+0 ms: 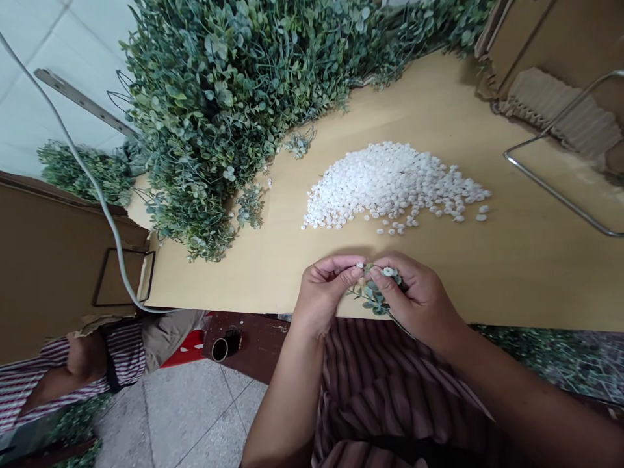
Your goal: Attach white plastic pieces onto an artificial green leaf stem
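My left hand [324, 287] and my right hand [414, 296] meet over the near edge of the wooden table [511, 260]. Both pinch a small artificial green leafy sprig [374, 298], whose thin stem trails down toward my lap. A small white round piece [388, 272] sits at the sprig's top, under my right thumb and fingers. Beyond my hands lies a heap of the same white round pieces [390, 185].
A big pile of green artificial foliage [229, 97] covers the table's far left. Cardboard boxes stand at left [49, 260] and far right [560, 52], with a metal wire frame [556, 188] on the right. Another person's striped sleeve [73, 364] shows at lower left.
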### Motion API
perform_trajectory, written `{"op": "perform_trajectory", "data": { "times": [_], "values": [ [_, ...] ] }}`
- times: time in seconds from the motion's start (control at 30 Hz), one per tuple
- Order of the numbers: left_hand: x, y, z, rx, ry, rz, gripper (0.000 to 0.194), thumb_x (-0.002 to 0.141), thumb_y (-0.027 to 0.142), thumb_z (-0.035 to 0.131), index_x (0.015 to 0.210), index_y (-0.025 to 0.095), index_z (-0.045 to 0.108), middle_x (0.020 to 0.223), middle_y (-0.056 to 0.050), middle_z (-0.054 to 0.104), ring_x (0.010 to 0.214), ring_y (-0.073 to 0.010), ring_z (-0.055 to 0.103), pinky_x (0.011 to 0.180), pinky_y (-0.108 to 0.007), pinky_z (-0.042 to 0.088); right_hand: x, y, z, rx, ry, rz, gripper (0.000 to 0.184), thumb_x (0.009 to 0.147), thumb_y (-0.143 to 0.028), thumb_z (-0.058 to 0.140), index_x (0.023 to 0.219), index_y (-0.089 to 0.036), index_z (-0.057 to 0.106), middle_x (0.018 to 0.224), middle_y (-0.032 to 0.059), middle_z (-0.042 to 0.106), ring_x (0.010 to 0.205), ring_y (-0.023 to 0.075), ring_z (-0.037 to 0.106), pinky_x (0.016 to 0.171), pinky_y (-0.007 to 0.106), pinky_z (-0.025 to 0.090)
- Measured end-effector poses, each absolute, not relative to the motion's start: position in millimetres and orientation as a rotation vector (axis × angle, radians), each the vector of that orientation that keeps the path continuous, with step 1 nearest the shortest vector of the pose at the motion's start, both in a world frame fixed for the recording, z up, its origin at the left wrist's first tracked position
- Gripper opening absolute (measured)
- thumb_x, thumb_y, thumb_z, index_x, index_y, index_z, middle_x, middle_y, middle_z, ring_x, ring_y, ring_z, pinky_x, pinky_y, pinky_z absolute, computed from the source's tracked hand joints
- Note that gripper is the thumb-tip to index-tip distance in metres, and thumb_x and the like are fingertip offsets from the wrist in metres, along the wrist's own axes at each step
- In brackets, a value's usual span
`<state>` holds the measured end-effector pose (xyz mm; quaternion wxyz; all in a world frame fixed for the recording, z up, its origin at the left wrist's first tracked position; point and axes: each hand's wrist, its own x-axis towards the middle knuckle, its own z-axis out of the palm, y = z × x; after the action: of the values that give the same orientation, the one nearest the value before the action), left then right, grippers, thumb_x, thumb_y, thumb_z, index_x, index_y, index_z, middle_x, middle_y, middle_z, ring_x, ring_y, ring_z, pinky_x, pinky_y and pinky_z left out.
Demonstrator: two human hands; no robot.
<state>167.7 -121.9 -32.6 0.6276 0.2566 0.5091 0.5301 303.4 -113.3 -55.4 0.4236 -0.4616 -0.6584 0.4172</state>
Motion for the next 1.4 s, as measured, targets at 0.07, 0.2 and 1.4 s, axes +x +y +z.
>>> {"op": "perform_trajectory", "data": {
  "times": [0.07,0.2,1.4],
  "values": [
    [168.0,-122.2,-32.8,0.574,1.169,1.216,0.026,0.045,0.027,0.088,0.066,0.019,0.074,0.064,0.0,0.07,0.057,-0.0051,0.059,0.06,-0.015,0.048,303.4,-113.4,-55.6,-1.153,-1.633,1.039,0.025,0.084,-0.031,0.047,0.072,-0.013,0.061,0.067,0.0015,0.06,0.064,0.0043,0.054,0.062,0.014,0.041],
    [168.3,-122.3,-33.3,0.581,1.167,1.202,0.026,0.047,0.026,0.088,0.067,0.018,0.074,0.066,0.0,0.071,0.059,-0.0062,0.059,0.062,-0.017,0.049,303.4,-112.7,-53.8,-1.148,-1.625,1.044,0.025,0.083,-0.031,0.048,0.07,-0.013,0.06,0.065,0.0012,0.059,0.062,0.0039,0.053,0.06,0.014,0.041],
    [166.3,-122.4,-31.6,0.802,1.227,1.132,0.026,0.053,0.03,0.085,0.073,0.017,0.075,0.071,-0.001,0.07,0.064,-0.0079,0.059,0.065,-0.02,0.051,303.1,-112.0,-54.3,-1.193,-1.564,1.007,0.024,0.081,-0.03,0.051,0.069,-0.013,0.063,0.062,0.0005,0.06,0.058,0.0028,0.052,0.056,0.012,0.04]
  ]
}}
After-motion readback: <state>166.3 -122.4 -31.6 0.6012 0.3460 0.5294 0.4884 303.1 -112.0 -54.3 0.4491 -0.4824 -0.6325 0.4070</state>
